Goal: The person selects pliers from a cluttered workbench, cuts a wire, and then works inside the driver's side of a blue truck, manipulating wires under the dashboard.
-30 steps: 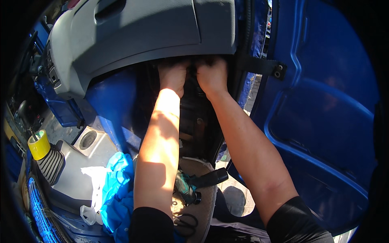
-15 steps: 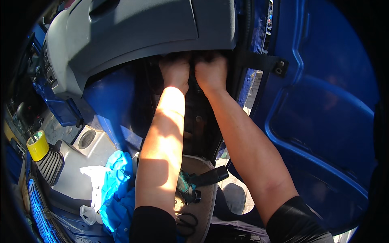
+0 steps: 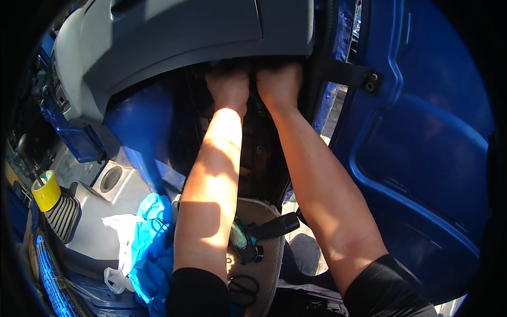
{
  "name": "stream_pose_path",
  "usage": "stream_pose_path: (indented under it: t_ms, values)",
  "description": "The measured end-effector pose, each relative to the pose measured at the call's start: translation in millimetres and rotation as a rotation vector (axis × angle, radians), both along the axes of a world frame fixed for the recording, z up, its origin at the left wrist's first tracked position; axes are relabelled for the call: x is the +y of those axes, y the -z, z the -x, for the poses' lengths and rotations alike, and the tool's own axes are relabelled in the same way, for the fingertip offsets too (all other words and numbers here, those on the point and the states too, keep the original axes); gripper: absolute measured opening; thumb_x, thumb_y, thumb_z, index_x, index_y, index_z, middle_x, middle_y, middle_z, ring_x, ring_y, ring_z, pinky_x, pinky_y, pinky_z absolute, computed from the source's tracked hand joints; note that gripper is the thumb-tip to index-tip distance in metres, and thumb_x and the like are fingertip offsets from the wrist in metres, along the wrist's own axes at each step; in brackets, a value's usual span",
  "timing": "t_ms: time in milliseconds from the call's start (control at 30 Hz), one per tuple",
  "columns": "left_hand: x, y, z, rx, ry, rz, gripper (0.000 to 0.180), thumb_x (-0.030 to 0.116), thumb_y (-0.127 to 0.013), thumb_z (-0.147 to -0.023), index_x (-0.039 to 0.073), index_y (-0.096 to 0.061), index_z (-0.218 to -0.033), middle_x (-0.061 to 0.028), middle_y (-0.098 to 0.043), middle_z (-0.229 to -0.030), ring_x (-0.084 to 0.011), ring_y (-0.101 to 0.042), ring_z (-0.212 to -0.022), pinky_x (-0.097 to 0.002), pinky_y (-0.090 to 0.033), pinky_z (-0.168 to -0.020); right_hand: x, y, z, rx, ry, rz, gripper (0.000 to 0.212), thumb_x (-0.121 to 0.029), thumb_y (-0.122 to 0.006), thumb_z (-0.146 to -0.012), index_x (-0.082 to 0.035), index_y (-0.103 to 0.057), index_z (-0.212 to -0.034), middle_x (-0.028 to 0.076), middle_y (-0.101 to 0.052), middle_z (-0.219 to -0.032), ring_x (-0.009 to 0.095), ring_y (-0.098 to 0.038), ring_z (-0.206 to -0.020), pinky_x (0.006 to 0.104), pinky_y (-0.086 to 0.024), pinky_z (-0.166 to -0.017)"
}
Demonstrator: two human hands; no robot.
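The grey dashboard (image 3: 195,29) overhangs our left hand (image 3: 228,89) and, beside it, right hand (image 3: 280,87), whose grips we cannot tell.

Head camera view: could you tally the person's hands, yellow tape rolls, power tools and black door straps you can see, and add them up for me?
Hands, left hand and right hand: 2
Yellow tape roll: 1
Power tool, partly hidden: 1
Black door strap: 1
Total: 5
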State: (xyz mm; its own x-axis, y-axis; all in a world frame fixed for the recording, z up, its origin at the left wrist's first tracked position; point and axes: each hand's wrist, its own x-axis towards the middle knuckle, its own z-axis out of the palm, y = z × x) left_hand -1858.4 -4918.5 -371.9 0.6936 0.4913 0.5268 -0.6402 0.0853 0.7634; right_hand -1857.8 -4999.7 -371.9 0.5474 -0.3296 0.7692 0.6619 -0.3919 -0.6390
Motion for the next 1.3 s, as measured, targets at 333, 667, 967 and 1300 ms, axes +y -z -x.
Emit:
stream_pose_path:
  t_ms: [333,667,967,1300]
  values:
    - [-2,0,-2,0.162,-0.003,0.065,0.04,0.011,-0.073,-0.072,-0.009,-0.063,-0.106,-0.0149,-0.068,-0.107,-0.0187,-0.059,-0.096,-0.0331,-0.047,-0.084,-1,-2,6,0.045,-0.067,-0.113,0.02,-0.007,-0.06,-0.076,0.008,-0.064,-0.089,0.03,-0.064,-0.095,0.045,-0.062,-0.093,0.0442,-0.052,-0.079]
    - [7,-2,-2,0.193,0.161,0.04,0.036,0.006,-0.071,-0.074,-0.007,-0.065,-0.106,-0.0125,-0.067,-0.104,-0.0188,-0.058,-0.093,-0.0349,-0.047,-0.081,6,17,4,0.156,-0.187,-0.216,0.016,-0.005,-0.062,-0.077,0.007,-0.066,-0.087,0.028,-0.067,-0.09,0.04,-0.066,-0.087,0.041,-0.051,-0.078]
    - [8,-4,-3,0.228,0.202,0.079,0.034,0.002,-0.068,-0.075,-0.007,-0.065,-0.107,-0.0116,-0.066,-0.104,-0.0189,-0.057,-0.092,-0.0345,-0.047,-0.083,9,20,-13,0.25,-0.342,-0.27,0.02,-0.002,-0.056,-0.078,0.008,-0.065,-0.093,0.014,-0.065,-0.081,0.019,-0.059,-0.068,0.0321,-0.046,-0.06]
    - [10,-1,-9,0.181,0.263,0.104,0.024,0.0,-0.065,-0.078,-0.005,-0.064,-0.102,-0.0133,-0.065,-0.095,-0.0223,-0.063,-0.082,-0.0362,-0.054,-0.068,8,22,-26,0.31,-0.399,-0.23,0.014,0.002,-0.052,-0.077,0.005,-0.063,-0.085,0.01,-0.061,-0.073,0.017,-0.055,-0.055,0.0307,-0.04,-0.045]
